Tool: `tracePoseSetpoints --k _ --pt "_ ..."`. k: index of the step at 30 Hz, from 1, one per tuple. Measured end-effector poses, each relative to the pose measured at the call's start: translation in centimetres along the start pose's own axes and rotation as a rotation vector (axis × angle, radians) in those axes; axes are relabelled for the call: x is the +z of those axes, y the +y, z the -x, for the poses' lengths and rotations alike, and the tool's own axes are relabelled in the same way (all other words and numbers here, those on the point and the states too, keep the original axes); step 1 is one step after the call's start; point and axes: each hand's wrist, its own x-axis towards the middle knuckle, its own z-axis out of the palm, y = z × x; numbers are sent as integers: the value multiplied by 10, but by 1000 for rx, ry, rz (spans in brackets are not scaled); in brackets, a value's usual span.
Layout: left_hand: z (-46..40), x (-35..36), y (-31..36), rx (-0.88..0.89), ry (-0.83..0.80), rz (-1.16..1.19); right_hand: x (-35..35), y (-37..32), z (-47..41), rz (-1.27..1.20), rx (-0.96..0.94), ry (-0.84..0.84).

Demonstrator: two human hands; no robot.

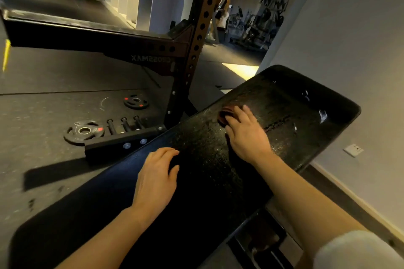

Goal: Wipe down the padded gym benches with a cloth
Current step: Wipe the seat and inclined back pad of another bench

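Note:
A long black padded bench [196, 199] runs diagonally from the lower left to the upper right, its far half wet and speckled with droplets. My right hand [246, 133] presses a dark reddish-brown cloth [225, 113] flat onto the pad near the bench's middle; most of the cloth is hidden under my palm and fingers. My left hand [157, 177] rests on the pad's left edge with its fingers curled over the rim.
A black squat rack upright [202, 26] with holes stands just left of the bench, its foot [122, 143] on the rubber floor. Two weight plates [84, 131] [136, 101] lie on the floor. A grey wall with a socket [353, 150] is on the right. A person stands far back.

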Motion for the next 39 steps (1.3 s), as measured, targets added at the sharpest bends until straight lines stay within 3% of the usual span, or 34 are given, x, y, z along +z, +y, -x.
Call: tracePoseSetpoints --k 4,6,8,10,16,18,21,23,25,29,33,37,39 --pt "31 -3 -11 -53 -5 -48 16 -31 36 -6 -289 -108" --pt "43 -6 -14 -55 -5 -60 9 -20 33 -35 -199 -105" --pt "52 -9 -16 -54 -8 -67 5 -10 29 -74 2 -6" --pt "56 -12 -15 -60 -13 -63 10 -23 35 -83 75 81" --pt "64 -9 1 -65 -64 -83 39 -85 91 -104 -434 -170" --pt "67 -11 -1 -53 -91 -91 27 -63 93 -1 -382 -144" --pt "71 -13 -1 -31 -122 -102 -5 -12 79 142 -107 7" --pt "69 -12 6 -17 -120 -97 -29 17 74 130 80 130" --pt "66 -6 19 19 -131 -81 -40 32 77 110 150 209" --pt "60 13 50 106 -171 -46 -30 27 96 129 -60 108" --pt "56 28 68 188 -176 -72 -8 13 103 65 -118 116" --pt "51 34 78 241 -208 -118 10 13 104 110 -312 66" --pt "47 36 82 287 -234 -132 2 38 97 154 -224 89"
